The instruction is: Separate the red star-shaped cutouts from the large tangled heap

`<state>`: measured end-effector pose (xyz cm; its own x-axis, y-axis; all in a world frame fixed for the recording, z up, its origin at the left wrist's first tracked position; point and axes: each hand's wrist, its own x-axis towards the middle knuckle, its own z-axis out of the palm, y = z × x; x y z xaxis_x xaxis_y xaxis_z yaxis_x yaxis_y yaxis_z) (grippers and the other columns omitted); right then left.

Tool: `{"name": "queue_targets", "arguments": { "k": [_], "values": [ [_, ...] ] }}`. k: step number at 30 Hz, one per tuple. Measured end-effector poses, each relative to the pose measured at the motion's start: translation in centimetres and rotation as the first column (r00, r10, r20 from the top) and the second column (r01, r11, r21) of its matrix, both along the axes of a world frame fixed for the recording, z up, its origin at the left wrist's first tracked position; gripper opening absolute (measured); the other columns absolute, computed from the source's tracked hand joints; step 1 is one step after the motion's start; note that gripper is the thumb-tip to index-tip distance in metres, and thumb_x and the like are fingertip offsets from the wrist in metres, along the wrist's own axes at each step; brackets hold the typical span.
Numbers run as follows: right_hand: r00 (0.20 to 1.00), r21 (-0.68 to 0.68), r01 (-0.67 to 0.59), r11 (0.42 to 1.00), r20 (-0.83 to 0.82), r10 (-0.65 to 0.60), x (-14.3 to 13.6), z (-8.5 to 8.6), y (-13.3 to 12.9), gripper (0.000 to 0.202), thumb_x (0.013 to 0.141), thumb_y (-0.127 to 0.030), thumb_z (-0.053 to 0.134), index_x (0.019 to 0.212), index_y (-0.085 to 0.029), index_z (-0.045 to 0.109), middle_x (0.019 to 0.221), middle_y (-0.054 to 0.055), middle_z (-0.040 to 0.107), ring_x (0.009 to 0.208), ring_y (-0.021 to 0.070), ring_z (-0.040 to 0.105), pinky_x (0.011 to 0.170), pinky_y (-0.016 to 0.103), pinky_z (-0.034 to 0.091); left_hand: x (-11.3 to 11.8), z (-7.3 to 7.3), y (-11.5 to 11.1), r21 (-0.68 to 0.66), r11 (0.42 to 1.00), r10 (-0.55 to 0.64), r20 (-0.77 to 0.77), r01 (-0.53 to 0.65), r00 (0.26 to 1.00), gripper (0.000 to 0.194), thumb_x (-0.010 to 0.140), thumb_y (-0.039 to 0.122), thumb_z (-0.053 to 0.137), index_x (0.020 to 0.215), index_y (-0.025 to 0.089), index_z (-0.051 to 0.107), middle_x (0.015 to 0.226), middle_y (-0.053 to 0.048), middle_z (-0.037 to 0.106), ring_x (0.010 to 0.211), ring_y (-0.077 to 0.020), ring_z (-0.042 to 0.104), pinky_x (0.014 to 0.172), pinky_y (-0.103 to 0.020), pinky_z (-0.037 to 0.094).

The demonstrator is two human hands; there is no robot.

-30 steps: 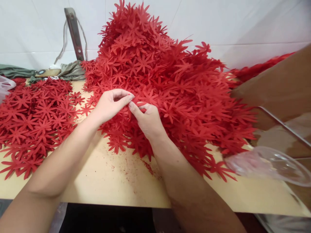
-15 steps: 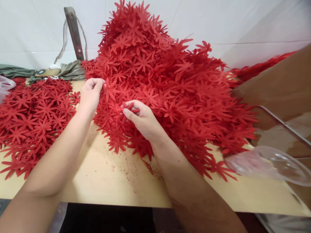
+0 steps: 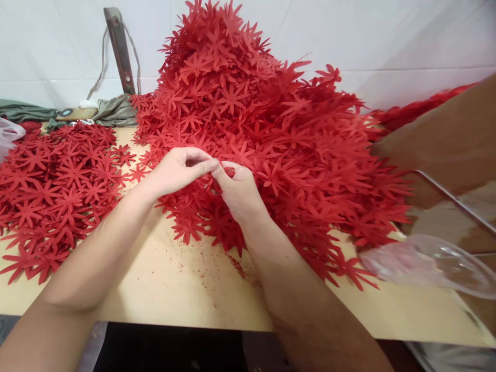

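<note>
My left hand (image 3: pixel 182 168) is closed in a pinch, and its fingertips meet those of my right hand in front of the large heap. Whatever lies between the left fingertips is too small or hidden to make out. Curled fingers of my right hand (image 3: pixel 242 196) are closed around a red flower-shaped cutout (image 3: pixel 229 171), of which only a small part shows. Behind both hands rises a tall heap of red many-petalled flower cutouts (image 3: pixel 232 98). A lower, flatter pile of the same cutouts (image 3: pixel 70 175) spreads to the left of my left forearm.
The pale tabletop (image 3: pixel 166 289) carries red crumbs near its middle. A clear plastic bag (image 3: pixel 430 263) lies at right, beside a brown cardboard sheet (image 3: pixel 445 139). At back left are a metal bar with a cord (image 3: pixel 119 49) and grey-green cloth (image 3: pixel 116 110).
My left hand has moved right and nearer to me, meeting my right fingertips. The flower cutout at its fingertips is no longer seen there. My right hand has shifted slightly right.
</note>
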<state>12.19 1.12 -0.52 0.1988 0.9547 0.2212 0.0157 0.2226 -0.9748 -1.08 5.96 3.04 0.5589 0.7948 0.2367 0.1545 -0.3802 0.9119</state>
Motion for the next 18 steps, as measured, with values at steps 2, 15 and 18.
{"name": "queue_targets", "arguments": {
  "k": [2, 15, 18],
  "values": [
    [0.999, 0.007, -0.005, 1.0, -0.034, 0.005, 0.0, -0.1, 0.2, 0.059, 0.064, -0.075, 0.06, 0.054, -0.021, 0.037, 0.051, -0.006, 0.031, 0.05, 0.0064, 0.03, 0.049, 0.025, 0.031, 0.2, -0.1, -0.3, 0.018, 1.0, 0.002, -0.026, -0.002, 1.0, 0.014, 0.074, 0.027, 0.067, 0.078, 0.013, 0.068, 0.076, -0.003, 0.069, 0.069, -0.0105, 0.059, 0.069, -0.025, 0.047],
    [0.997, 0.002, -0.067, 0.998, 0.033, 0.067, 0.0, 0.3, -0.3, 0.046, 0.066, -0.054, 0.072, 0.055, -0.019, 0.044, 0.05, -0.008, 0.037, 0.049, 0.0044, 0.03, 0.049, 0.023, 0.028, 0.1, 0.0, 0.5, 0.12, 0.963, 0.235, 0.059, -0.24, 0.97, 0.008, 0.078, 0.012, 0.059, 0.071, 0.015, 0.057, 0.065, 0.002, 0.058, 0.061, -0.0078, 0.052, 0.064, -0.022, 0.042],
    [0.996, 0.018, -0.01, 1.0, 0.091, 0.009, 0.1, 0.3, -0.3, 0.052, 0.066, -0.056, 0.071, 0.05, -0.02, 0.037, 0.047, -0.007, 0.032, 0.048, 0.0045, 0.027, 0.047, 0.024, 0.024, 0.2, 0.4, 0.0, 0.015, 0.992, 0.122, 0.051, -0.123, 0.991, 0.003, 0.077, 0.015, 0.064, 0.076, 0.014, 0.06, 0.068, 0.002, 0.06, 0.062, -0.0078, 0.053, 0.063, -0.022, 0.042]
  ]
}}
